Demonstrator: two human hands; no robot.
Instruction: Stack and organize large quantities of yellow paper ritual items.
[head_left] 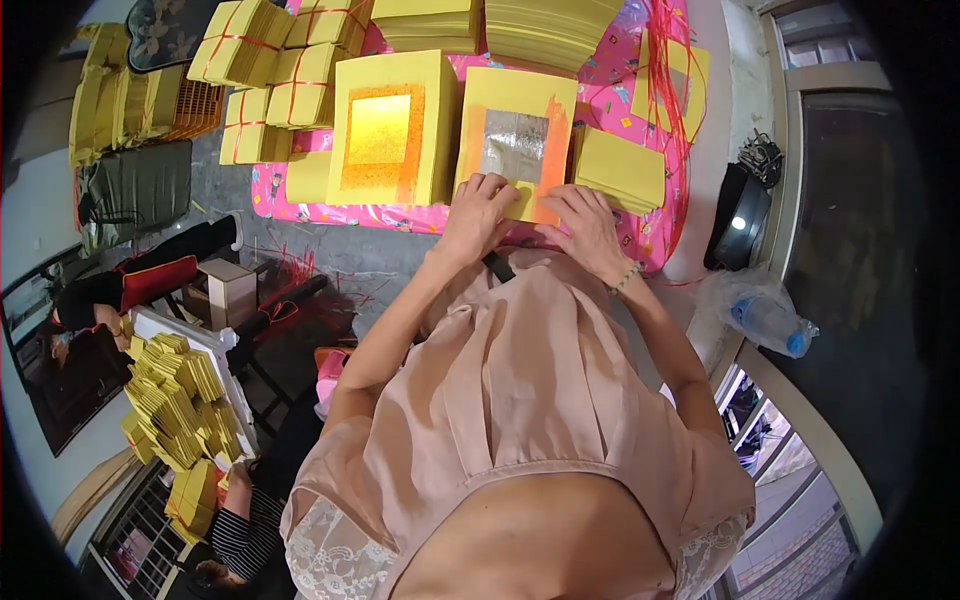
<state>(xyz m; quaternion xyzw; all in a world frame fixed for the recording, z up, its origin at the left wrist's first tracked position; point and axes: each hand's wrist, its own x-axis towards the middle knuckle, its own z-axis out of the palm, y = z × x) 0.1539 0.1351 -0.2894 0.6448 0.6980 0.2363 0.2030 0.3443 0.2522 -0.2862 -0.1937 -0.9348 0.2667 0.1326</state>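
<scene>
At the near edge of a stack of yellow paper, both my hands work on the top sheet [472, 110], which bears a silver square and an orange patch. My left hand [480, 212] has its fingers curled over the sheet's lower left edge. At the lower right, my right hand [585, 222] bends its fingers onto the same edge, thumb pointing inward. Between them a small part of the sheet looks folded up. Just left stands another yellow paper stack [440, 130], whose top sheet carries a gold square [381, 130] on orange. My fingertips are partly hidden.
A pink patterned cover [270, 190] lies beneath the stacks. String-tied yellow bundles [240, 45] stand far left, red strings [662, 60] hang far right. Lower left, people handle yellow paper piles [175, 395] at a white table. A plastic bag with a bottle [765, 318] lies right.
</scene>
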